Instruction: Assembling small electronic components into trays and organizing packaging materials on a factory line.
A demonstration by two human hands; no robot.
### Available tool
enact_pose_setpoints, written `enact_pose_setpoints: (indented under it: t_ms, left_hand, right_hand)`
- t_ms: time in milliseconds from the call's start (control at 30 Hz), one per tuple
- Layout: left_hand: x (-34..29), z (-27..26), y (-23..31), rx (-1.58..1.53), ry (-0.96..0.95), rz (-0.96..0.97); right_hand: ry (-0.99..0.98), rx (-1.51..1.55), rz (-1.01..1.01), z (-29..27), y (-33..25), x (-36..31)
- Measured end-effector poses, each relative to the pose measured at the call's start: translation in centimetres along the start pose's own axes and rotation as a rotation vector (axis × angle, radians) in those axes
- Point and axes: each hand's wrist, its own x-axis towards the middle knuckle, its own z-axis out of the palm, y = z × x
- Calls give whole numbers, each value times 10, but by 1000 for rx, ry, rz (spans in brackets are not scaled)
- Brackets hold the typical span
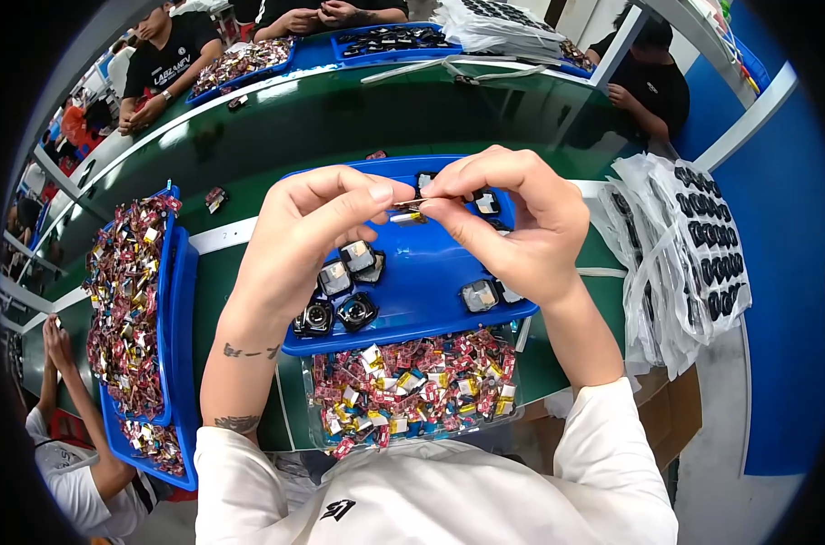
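My left hand (326, 213) and my right hand (517, 218) meet above a blue tray (431, 295). Between their fingertips is a small circuit board (411, 203), seen nearly edge-on, with a small yellow-and-silver battery (407, 218) just below it. Both hands pinch the board, thumb against fingers. Black camera-like housings with round lenses (356, 311) lie in the tray, beside others showing pale square faces (334, 278). Part of the tray's far side is hidden behind my right hand.
A clear bin of red boards and batteries (417, 386) stands close to my body. Stacked blue trays (183, 318) of similar parts are at left. Bagged trays of black pieces (690, 245) lie at right. People sit across the green table (322, 113).
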Motion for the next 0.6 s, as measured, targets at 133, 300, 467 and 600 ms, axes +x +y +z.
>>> enact_pose_setpoints:
  t_ms: [133,300,467,600]
  left_hand:
    - [-1,0,3,92,21,14]
    - [-1,7,-4,330,80,396]
    - [-7,16,9,915,147,756]
    - [-6,14,7,650,54,364]
  right_hand:
    - [-3,-63,-20,-2,-2,2]
    - [20,187,324,0,-8,1]
    - [2,378,557,-1,-6,2]
    - [-112,370,567,0,-4,-3]
